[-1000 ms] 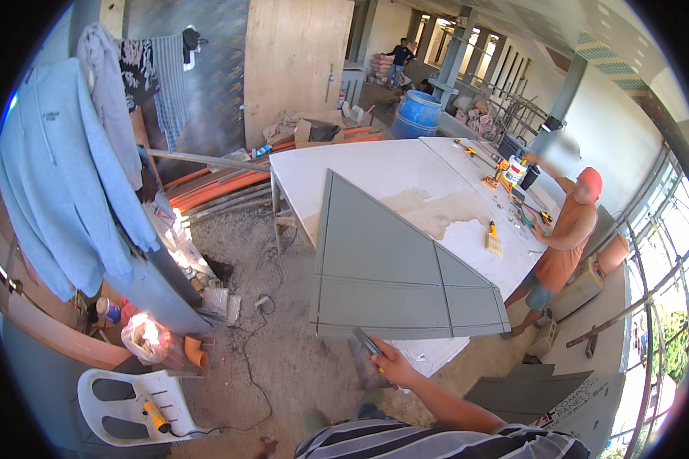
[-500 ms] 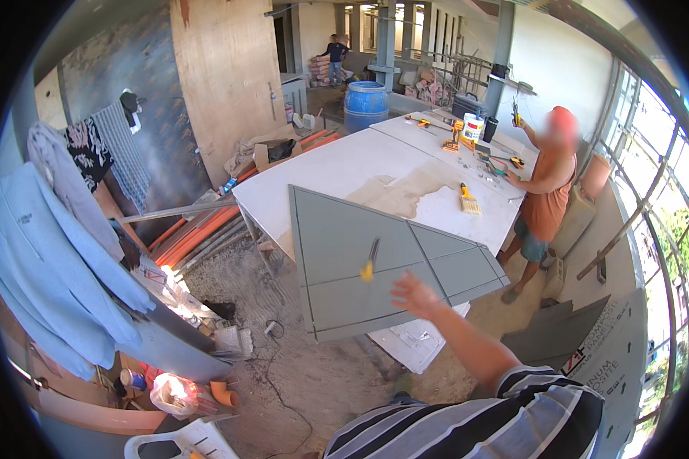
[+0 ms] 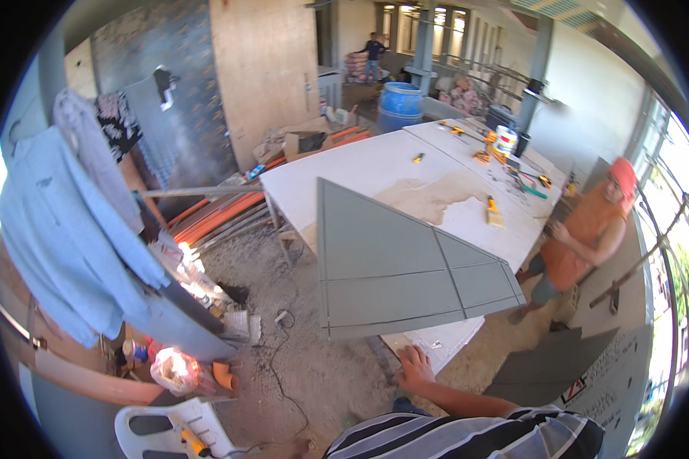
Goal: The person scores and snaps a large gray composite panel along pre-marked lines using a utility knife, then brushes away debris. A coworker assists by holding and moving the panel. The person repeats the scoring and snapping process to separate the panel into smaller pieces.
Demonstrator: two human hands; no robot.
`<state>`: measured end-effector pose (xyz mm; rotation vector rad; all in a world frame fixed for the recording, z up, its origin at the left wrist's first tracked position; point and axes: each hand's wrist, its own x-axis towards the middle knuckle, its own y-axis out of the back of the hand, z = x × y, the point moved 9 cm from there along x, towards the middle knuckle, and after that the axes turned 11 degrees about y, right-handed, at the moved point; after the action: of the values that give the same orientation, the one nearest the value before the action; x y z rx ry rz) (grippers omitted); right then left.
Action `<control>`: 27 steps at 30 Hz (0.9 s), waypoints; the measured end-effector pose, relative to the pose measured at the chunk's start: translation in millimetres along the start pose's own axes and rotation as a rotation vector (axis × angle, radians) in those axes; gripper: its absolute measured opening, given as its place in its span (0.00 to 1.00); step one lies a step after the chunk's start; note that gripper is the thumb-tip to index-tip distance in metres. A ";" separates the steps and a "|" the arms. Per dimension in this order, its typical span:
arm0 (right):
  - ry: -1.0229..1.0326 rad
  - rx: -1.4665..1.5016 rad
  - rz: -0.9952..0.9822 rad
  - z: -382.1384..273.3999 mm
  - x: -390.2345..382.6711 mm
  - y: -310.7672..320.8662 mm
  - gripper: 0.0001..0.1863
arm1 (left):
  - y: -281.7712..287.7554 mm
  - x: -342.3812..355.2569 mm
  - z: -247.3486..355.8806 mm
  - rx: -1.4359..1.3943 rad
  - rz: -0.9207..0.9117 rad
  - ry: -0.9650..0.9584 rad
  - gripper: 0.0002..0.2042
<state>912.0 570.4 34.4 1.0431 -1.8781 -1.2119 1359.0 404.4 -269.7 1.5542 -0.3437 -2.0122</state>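
My right hand (image 3: pixel 416 370) rests on the near corner of the white table (image 3: pixel 298 170), fingers spread and nothing in them. Just beyond it, a grey panel (image 3: pixel 383 252) with dark scored lines lies tilted over the table, its left part jutting past the edge. A small yellow-handled cutter (image 3: pixel 419 158) lies on the table beyond the panel. Of my left hand (image 3: pixel 302 447) only a blurred bit shows at the lower edge; its fingers cannot be made out. My striped sleeve covers the lower right.
A brush (image 3: pixel 494 213), drills (image 3: pixel 482 156) and a white bucket (image 3: pixel 505 141) stand on the table. At its right is a co-worker (image 3: pixel 582 237) in orange. A white chair (image 3: pixel 161 428) holds a yellow tool. A cord (image 3: pixel 272 375) crosses the floor; orange pipes (image 3: pixel 210 222) lie left.
The yellow-handled cutter, blurred above the panel before, now lies on the far table. My right hand has drawn back and down to the table corner. The co-worker has lowered the raised arm.
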 end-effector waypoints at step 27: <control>0.078 -0.127 0.019 7.1 17.7 -21.9 0.32 | -101.9 -3.1 -113.2 -0.362 -0.097 0.307 0.31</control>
<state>903.6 552.2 13.5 0.9875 -1.7246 -1.2441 1438.3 503.7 -353.6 1.6304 0.2093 -1.7455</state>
